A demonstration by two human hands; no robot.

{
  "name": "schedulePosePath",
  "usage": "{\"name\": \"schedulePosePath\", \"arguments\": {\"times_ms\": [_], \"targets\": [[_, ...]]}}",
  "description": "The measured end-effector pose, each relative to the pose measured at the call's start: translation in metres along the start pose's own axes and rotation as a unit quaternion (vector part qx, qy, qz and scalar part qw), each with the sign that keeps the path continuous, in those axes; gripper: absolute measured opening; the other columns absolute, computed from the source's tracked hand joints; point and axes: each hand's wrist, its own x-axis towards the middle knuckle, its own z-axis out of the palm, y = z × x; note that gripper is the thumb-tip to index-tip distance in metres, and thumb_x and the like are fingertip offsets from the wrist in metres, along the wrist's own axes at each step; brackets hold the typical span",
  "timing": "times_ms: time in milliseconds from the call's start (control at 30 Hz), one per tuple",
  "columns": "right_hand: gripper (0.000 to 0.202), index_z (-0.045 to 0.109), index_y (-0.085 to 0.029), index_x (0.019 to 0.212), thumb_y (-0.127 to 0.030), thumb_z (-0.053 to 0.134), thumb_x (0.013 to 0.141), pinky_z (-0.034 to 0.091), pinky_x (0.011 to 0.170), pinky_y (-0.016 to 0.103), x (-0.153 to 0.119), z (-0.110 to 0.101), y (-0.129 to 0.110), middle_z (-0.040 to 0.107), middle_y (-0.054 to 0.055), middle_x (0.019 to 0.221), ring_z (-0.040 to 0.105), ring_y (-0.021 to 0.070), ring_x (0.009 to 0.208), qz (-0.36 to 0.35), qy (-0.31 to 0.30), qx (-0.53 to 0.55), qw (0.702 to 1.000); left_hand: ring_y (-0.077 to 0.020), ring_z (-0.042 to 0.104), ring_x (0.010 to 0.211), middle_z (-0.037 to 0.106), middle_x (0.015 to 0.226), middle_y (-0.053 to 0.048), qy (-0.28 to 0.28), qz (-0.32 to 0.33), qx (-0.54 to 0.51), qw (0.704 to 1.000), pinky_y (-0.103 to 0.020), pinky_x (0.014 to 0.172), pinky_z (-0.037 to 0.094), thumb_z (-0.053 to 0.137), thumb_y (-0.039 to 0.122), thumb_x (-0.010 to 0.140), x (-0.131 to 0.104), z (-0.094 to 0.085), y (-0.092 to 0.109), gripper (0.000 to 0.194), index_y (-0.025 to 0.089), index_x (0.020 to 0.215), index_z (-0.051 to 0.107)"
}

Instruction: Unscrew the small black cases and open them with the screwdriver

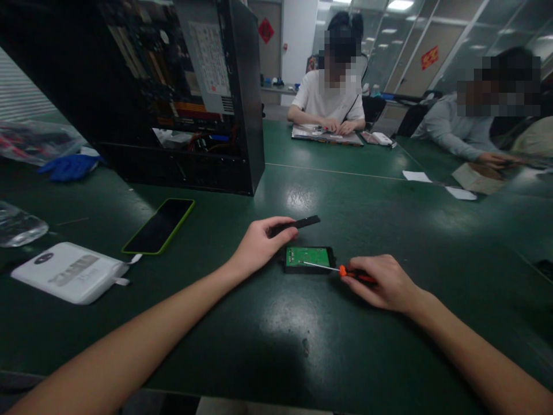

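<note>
My left hand (270,239) is closed on a flat black plastic cover (307,222), held tilted above the table. Just below it lies a small black box (307,271) without a lid on top, showing a green circuit board (317,256) inside. My right hand (384,281) grips a screwdriver (343,271) with an orange and black handle. Its thin metal shaft points left over the board, with the tip at or close to the board's surface; contact cannot be told.
A black computer case (254,115) with its side off stands at the back left. To the left lie a phone (159,226), a white power bank (71,274) and a blue glove (69,168). Two people work across the green table (276,346), one over a flat panel (328,136).
</note>
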Motion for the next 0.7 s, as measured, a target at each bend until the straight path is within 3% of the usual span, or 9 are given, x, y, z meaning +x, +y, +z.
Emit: {"name": "schedulePosePath", "arguments": {"times_ms": [100, 200, 267, 367, 533, 700], "targets": [[0.012, 0.062, -0.018, 0.106, -0.03, 0.06, 0.101, 0.049, 0.058, 0.024, 0.001, -0.003, 0.001, 0.073, 0.002, 0.078, 0.066, 0.0119, 0.059, 0.004, 0.015, -0.006, 1.0, -0.0207, 0.071, 0.076, 0.077, 0.082, -0.008, 0.007, 0.0, -0.012, 1.0, -0.032, 0.077, 0.056, 0.06, 0.061, 0.098, 0.005, -0.004, -0.003, 0.052, 0.013, 0.097, 0.078], [0.016, 0.061, -0.017, 0.112, -0.029, 0.059, 0.101, 0.052, 0.062, 0.024, 0.001, -0.004, 0.003, 0.075, 0.004, 0.085, 0.07, 0.0132, 0.065, 0.023, 0.029, -0.016, 0.999, -0.0149, 0.059, 0.056, 0.064, 0.058, -0.003, 0.01, -0.009, 0.031, 0.999, -0.027, 0.063, 0.048, 0.047, 0.065, 0.103, 0.007, -0.008, -0.001, 0.065, 0.014, 0.076, 0.076], [0.018, 0.06, -0.017, 0.115, -0.028, 0.058, 0.101, 0.055, 0.065, 0.025, 0.001, -0.003, 0.005, 0.078, 0.006, 0.092, 0.073, 0.0148, 0.07, 0.035, 0.03, -0.019, 0.999, -0.0125, 0.052, 0.048, 0.061, 0.052, -0.002, 0.003, -0.023, 0.042, 0.999, -0.026, 0.056, 0.044, 0.047, 0.065, 0.103, 0.008, -0.01, 0.001, 0.064, 0.014, 0.075, 0.074], [0.021, 0.059, -0.018, 0.119, -0.029, 0.057, 0.102, 0.057, 0.068, 0.027, 0.0, 0.0, 0.009, 0.078, 0.008, 0.098, 0.075, 0.0166, 0.075, 0.064, 0.031, -0.03, 0.997, -0.0113, 0.05, 0.044, 0.071, 0.062, -0.004, 0.002, -0.039, 0.046, 0.998, -0.024, 0.049, 0.04, 0.053, 0.063, 0.1, 0.01, -0.014, 0.001, 0.054, 0.015, 0.085, 0.072], [0.028, 0.057, -0.019, 0.127, -0.031, 0.056, 0.102, 0.06, 0.079, 0.035, 0.002, 0.006, 0.015, 0.077, 0.01, 0.109, 0.077, 0.0221, 0.092, 0.158, 0.008, -0.044, 0.986, -0.0181, 0.065, 0.055, 0.074, 0.064, -0.004, 0.005, -0.018, 0.169, 0.985, -0.027, 0.057, 0.045, 0.061, 0.056, 0.097, 0.017, -0.022, -0.01, 0.043, 0.016, 0.09, 0.077], [0.028, 0.059, -0.02, 0.126, -0.03, 0.054, 0.101, 0.061, 0.078, 0.037, 0.006, 0.01, 0.016, 0.076, 0.01, 0.112, 0.076, 0.0231, 0.092, 0.2, -0.039, -0.049, 0.978, -0.0237, 0.073, 0.08, 0.08, 0.088, -0.006, -0.009, 0.055, 0.325, 0.944, -0.031, 0.071, 0.048, 0.061, 0.047, 0.099, 0.02, -0.028, -0.019, 0.035, 0.02, 0.09, 0.081]]}}
